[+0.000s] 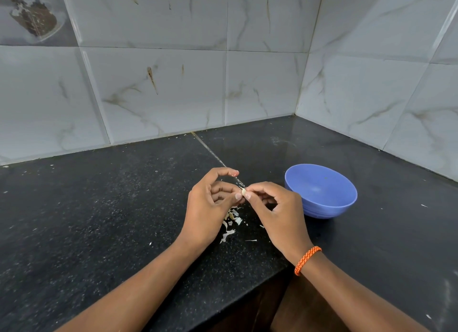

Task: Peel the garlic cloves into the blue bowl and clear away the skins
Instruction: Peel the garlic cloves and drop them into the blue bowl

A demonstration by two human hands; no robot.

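Plainly, the slip to fear is at the pinch. The left hand (210, 202) curls its thumb and fingers onto one small clove (243, 192), and the right hand (275, 207) pinches the same clove from the other side, thumb and forefinger at its tip, as if to nip off skin. Both hold it above the counter (99, 207), over a scatter of skins (231, 222), with the bowl (321, 191) just to the right of the right hand.

A clove that small, half bare, is likely slick; a hard squeeze could shoot it onto the counter or off the front edge near the wrists. Skins are light and could drift into the bowl or stick to fingers when the clove is dropped in. The bowl looks light too, and a knock from the right hand could slide it.

How much skin is left on the clove cannot be told; fingers cover most of it. Darker bits among the skins may be unpeeled cloves or husk, too small to say. The bowl shows no cloves on the part of its inside that faces the camera; its near wall hides the rest.
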